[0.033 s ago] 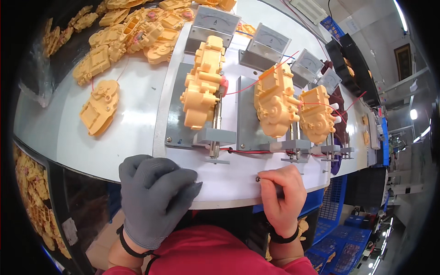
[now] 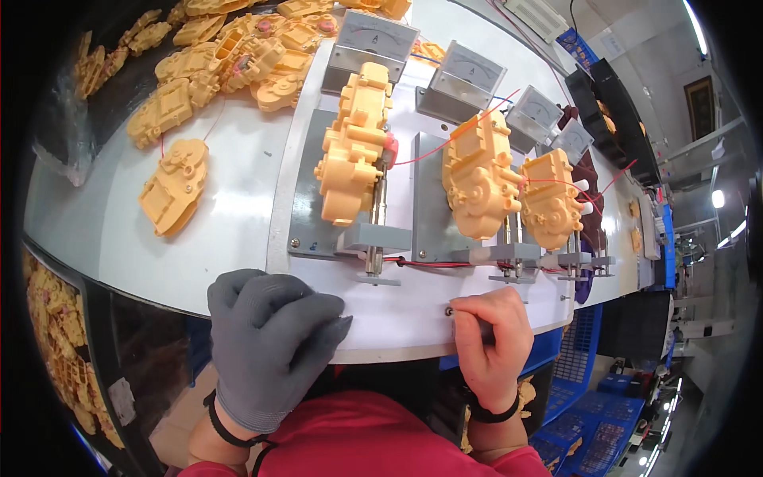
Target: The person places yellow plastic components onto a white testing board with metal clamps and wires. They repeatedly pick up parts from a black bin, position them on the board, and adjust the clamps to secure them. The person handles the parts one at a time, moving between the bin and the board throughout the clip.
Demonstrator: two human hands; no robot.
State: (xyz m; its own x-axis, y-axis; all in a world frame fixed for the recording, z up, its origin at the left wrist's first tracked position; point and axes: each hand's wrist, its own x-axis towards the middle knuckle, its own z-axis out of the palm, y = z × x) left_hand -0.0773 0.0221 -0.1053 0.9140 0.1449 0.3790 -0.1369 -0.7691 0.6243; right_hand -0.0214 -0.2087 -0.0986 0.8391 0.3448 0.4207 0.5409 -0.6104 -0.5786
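My left hand [image 2: 274,342], in a grey glove, is closed at the near edge of the white board. Its thumb and forefinger almost meet; whether anything is between them is hidden. Bare, my right hand [image 2: 497,330] pinches a small dark screw-like piece [image 2: 449,312] between thumb and fingertip, over the board's front part. Beyond the hands, three yellow plastic gearbox housings [image 2: 354,147] stand upright on grey test fixtures [image 2: 310,226] with metal rods and clamps. Red wires run from the housings. Neither hand touches them.
Analog panel meters [image 2: 373,40] stand behind the fixtures. One loose yellow housing [image 2: 175,187] lies on the table at left, before a heap of housings [image 2: 230,60]. A small screw [image 2: 268,153] lies nearby. Blue crates [image 2: 588,421] sit low at right.
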